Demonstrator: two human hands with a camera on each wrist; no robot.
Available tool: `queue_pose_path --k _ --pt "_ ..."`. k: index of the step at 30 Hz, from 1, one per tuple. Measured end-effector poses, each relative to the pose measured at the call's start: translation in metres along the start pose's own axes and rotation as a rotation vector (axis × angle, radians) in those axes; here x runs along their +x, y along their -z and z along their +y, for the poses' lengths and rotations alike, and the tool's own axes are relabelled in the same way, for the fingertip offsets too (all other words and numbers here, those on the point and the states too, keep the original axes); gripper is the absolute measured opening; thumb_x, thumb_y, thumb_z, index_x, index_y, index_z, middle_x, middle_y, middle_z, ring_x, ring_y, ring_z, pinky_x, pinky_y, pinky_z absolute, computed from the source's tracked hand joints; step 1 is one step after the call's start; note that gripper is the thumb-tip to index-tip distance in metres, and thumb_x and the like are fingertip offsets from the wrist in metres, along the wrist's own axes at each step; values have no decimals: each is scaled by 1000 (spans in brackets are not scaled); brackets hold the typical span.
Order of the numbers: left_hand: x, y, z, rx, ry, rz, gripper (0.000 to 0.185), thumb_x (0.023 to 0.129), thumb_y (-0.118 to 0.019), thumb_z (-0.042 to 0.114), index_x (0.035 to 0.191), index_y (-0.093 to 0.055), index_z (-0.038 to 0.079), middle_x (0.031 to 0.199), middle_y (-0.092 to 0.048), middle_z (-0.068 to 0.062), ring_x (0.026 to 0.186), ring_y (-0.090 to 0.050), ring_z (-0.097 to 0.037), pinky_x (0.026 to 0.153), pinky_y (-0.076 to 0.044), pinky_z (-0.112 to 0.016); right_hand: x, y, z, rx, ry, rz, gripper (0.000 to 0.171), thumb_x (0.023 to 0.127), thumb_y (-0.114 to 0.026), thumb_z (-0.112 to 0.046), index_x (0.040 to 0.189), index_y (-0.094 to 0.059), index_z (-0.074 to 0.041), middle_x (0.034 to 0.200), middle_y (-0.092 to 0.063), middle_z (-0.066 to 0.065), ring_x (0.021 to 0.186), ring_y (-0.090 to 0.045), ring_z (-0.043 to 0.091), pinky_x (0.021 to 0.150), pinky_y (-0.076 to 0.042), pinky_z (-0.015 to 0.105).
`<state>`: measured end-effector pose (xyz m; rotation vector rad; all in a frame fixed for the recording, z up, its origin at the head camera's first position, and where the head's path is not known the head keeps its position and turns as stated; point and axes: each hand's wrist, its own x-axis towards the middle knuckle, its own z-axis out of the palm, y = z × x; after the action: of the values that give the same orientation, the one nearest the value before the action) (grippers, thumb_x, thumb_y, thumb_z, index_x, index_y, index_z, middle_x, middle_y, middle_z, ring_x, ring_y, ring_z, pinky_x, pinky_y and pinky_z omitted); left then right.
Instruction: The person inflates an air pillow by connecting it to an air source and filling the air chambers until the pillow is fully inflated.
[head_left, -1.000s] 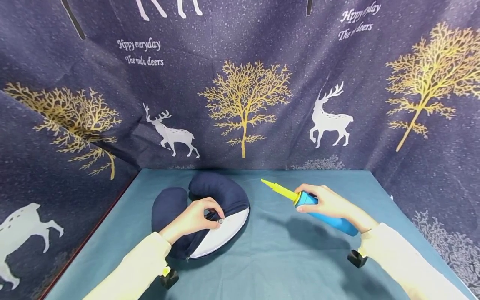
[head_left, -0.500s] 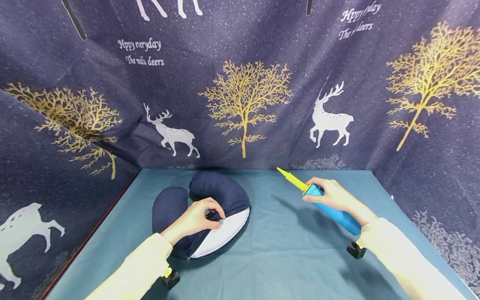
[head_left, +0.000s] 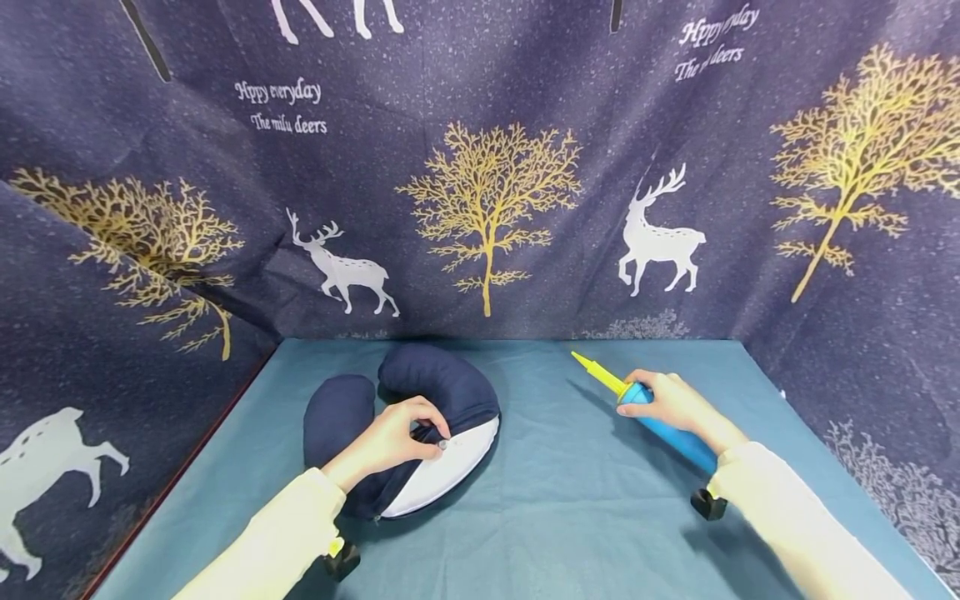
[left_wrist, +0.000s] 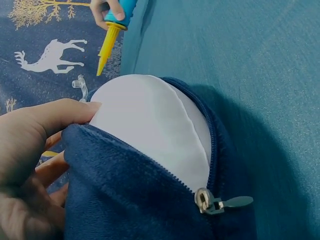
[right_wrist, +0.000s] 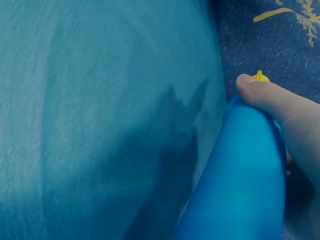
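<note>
A navy U-shaped neck pillow lies on the table at left, its zipped cover partly undone over a white inflatable inner. My left hand pinches the pillow at the inner's upper edge, beside a small clear valve. In the left wrist view, the zipper pull hangs at the opening's lower right. Over on the right, my right hand grips a blue hand air pump near its front collar. The pump's yellow nozzle points up and left, apart from the valve. Its rear end is partly hidden by the sleeve.
A teal cloth covers the table. Behind it and along both sides hangs a dark curtain printed with deer and gold trees. A black wrist camera sits under the right sleeve, and another under the left.
My right hand has carried the pump to the right, away from the pillow, then lowered it slightly. My left hand and the pillow have stayed in place.
</note>
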<state>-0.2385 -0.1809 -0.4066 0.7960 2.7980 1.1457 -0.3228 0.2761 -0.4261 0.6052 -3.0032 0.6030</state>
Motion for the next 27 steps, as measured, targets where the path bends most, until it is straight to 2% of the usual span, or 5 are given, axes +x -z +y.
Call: queue_pose_path --k 6,13,20,27 --pt "0 -1 -1 0 -14 6 19 76 -80 11 92 -73 19 96 -65 3 95 -58 -15 84 -51 -32 -3 -10 8 1 -32 -35 55 82 -77 -43 123 -63 -8 100 -70 8 78 -59 14 68 -47 34" --pt "0 -1 -3 11 -15 7 20 75 -80 11 91 -73 20 95 -65 5 95 -58 -15 86 -51 -31 -6 -17 8 -7 -52 -37 55 80 -79 -44 122 -64 -9 103 -70 11 81 -60 18 67 -46 34" --pt "0 -1 -3 9 -8 4 20 76 -80 12 92 -73 21 95 -64 5 95 -58 -14 84 -51 -29 -7 -21 8 -35 -41 -33 60 80 -79 -42 123 -63 -4 110 -68 18 92 -64 30 73 -51 42" --pt "0 -2 -3 10 -6 9 19 76 -80 13 92 -73 22 96 -64 5 95 -58 -15 84 -51 -29 -6 -23 8 -33 -57 -41 64 80 -79 -44 127 -61 -4 120 -66 22 103 -64 38 79 -52 50"
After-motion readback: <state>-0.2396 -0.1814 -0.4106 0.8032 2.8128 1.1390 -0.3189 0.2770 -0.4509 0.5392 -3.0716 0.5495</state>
